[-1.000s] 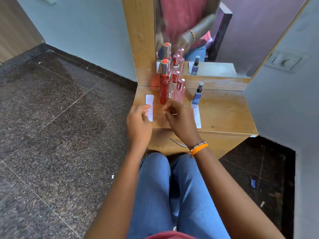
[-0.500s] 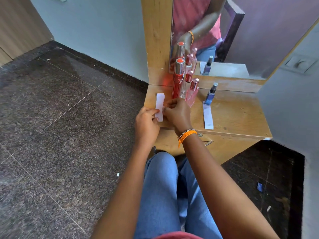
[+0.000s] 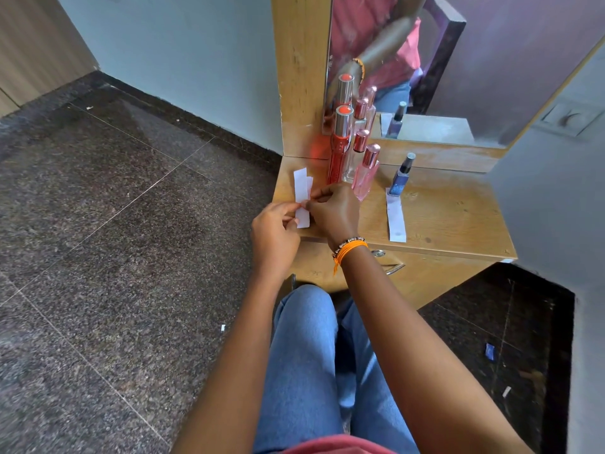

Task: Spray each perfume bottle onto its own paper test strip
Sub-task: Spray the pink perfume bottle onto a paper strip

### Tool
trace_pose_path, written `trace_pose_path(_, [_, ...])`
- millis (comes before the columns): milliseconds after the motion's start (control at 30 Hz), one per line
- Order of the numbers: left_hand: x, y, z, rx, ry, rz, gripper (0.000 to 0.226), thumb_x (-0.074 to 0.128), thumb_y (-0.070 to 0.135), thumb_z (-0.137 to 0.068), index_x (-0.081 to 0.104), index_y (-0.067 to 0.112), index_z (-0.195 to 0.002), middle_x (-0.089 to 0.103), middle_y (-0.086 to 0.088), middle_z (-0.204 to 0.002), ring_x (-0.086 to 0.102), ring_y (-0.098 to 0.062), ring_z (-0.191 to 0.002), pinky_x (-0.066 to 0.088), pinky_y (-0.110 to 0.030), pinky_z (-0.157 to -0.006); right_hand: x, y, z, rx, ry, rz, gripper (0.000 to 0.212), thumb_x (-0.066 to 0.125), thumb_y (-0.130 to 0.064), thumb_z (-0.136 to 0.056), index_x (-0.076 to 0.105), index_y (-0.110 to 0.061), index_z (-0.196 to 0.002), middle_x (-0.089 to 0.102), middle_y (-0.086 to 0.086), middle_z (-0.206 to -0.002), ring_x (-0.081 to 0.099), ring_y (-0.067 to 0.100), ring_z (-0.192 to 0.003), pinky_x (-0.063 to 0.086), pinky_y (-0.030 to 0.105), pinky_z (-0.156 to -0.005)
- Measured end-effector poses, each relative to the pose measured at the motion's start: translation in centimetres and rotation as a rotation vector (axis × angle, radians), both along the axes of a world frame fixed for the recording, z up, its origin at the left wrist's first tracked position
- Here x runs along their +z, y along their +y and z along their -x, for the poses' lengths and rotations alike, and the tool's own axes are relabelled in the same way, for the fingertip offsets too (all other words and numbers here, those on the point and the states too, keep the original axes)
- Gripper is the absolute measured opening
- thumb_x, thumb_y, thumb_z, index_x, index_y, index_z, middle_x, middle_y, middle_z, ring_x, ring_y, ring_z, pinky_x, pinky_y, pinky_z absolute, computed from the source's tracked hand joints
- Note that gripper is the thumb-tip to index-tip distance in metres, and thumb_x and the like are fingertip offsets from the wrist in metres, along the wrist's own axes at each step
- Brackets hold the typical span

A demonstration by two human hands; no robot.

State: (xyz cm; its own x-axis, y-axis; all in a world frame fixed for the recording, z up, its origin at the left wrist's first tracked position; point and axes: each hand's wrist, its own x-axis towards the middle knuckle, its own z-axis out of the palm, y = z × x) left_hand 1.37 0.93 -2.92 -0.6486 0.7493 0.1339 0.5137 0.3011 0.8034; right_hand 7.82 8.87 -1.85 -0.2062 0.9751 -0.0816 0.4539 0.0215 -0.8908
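A small stack of white paper strips is at the left front of the wooden dressing table, fanned apart. My left hand and my right hand both pinch the strips near their middle. Behind them stand a tall red perfume bottle, a clear bottle with a pink cap and a pink bottle. A small blue bottle stands farther right on the top end of a separate white strip.
A mirror backs the table and repeats the bottles. A drawer handle sits under the table top. Dark stone floor lies to the left; a grey wall closes the right. My knees in jeans are below.
My right hand moved left from the table's middle to the strips at the left. Both hands now pinch them, and the strips have fanned apart. The camera view shifted.
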Motion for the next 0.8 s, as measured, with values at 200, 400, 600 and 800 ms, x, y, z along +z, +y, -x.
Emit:
trace_pose_path(200, [0.01, -0.11, 0.03, -0.008, -0.011, -0.023, 0.031, 0.059, -0.004, -0.082, 0.068, 0.011, -0.109, 0.065, -0.007, -0.104, 0.061, -0.012, -0.082, 0.049, -0.024, -0.08, 0.41, -0.37, 0.02, -0.014, -0.003, 0.011, 0.008, 0.072, -0.012, -0.077, 0.072, -0.007, -0.084, 0.073, 0.01, -0.091, 0.066, 0.025, -0.089, 0.045, 0.026, -0.071])
trace_pose_path(400, [-0.14, -0.11, 0.08, -0.013, -0.004, -0.037, 0.032, 0.058, -0.005, -0.083, 0.066, 0.008, -0.111, 0.066, -0.008, -0.106, 0.06, -0.01, -0.083, 0.04, -0.01, -0.074, 0.34, -0.45, 0.17, -0.016, -0.005, 0.025, 0.005, 0.068, -0.007, -0.078, 0.071, -0.006, -0.082, 0.072, 0.012, -0.089, 0.064, 0.027, -0.087, 0.038, 0.024, -0.067])
trace_pose_path(600, [-0.02, -0.11, 0.0, 0.01, -0.045, -0.035, 0.032, 0.058, -0.005, -0.083, 0.067, 0.01, -0.109, 0.069, -0.008, -0.101, 0.061, -0.008, -0.081, 0.042, -0.008, -0.07, -0.26, -0.47, 0.33, 0.005, -0.024, -0.016, 0.008, 0.072, -0.008, -0.074, 0.069, -0.007, -0.082, 0.072, 0.012, -0.089, 0.065, 0.026, -0.087, 0.044, 0.027, -0.067])
trace_pose_path(800, [0.0, -0.08, -0.09, 0.019, -0.065, -0.045, 0.029, 0.059, -0.001, -0.084, 0.068, 0.012, -0.108, 0.07, -0.005, -0.102, 0.062, -0.008, -0.083, 0.046, -0.015, -0.075, -0.5, -0.28, 0.22, -0.019, -0.009, -0.022, 0.014, 0.075, -0.012, -0.073, 0.069, -0.012, -0.086, 0.072, 0.007, -0.091, 0.066, 0.023, -0.089, 0.045, 0.027, -0.071])
